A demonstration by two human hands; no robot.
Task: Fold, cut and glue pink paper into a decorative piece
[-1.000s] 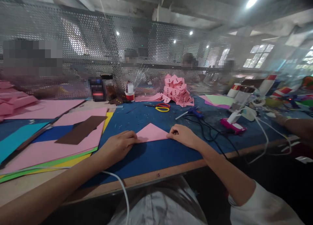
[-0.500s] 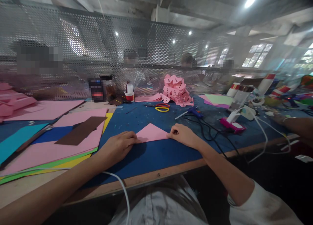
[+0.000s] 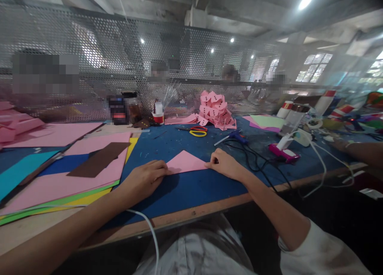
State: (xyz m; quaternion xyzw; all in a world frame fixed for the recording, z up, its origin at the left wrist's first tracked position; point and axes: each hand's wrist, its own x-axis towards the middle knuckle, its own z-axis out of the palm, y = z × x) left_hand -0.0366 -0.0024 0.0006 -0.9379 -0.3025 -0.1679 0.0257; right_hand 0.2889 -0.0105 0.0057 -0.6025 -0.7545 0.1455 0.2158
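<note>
A pink sheet of paper in a triangle shape (image 3: 186, 163) lies on the blue tabletop (image 3: 185, 193), its point facing away from me and its long edge near me. My left hand (image 3: 149, 178) is closed on its left corner. At the right corner, my right hand (image 3: 223, 164) pinches the paper between thumb and curled fingers. Beyond the triangle lie scissors (image 3: 198, 131) with red and yellow handles. A blue glue gun (image 3: 238, 136) rests past my right hand, its black cord trailing toward the table's front edge.
Coloured sheets (image 3: 98, 187) are stacked at left with a brown strip (image 3: 100, 159) on top. Pink folded pieces (image 3: 216, 111) are heaped at the back before a perforated screen (image 3: 179, 47). A magenta device (image 3: 284, 153) and white cable (image 3: 324, 163) sit at right, near another person's arm (image 3: 365, 153).
My right hand has shifted very slightly, its knuckles a little higher over the paper's right corner. My left hand and the paper look the same.
</note>
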